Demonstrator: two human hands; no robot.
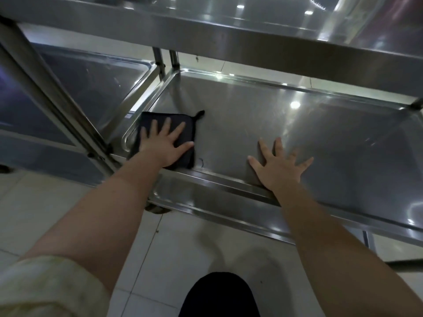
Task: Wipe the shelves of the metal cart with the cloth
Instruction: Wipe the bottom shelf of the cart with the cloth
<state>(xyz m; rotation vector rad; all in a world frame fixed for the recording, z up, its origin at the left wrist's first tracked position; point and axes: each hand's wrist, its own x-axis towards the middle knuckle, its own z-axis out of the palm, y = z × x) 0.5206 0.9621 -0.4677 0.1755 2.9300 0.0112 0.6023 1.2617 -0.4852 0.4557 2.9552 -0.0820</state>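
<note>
Both hands lie flat, fingers spread, on the cart shelf: left hand presses the black cloth, right hand on bare steel.

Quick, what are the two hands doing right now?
Left hand: open, fingers spread, pressing flat on the black cloth on the cart shelf.
Right hand: open, fingers spread, flat on the bare shelf, holding nothing.

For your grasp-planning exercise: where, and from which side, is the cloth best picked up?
Likely the loop at the cloth's far right corner, from the right: it juts past the flat cloth, clear of the left hand pressing it.
</note>
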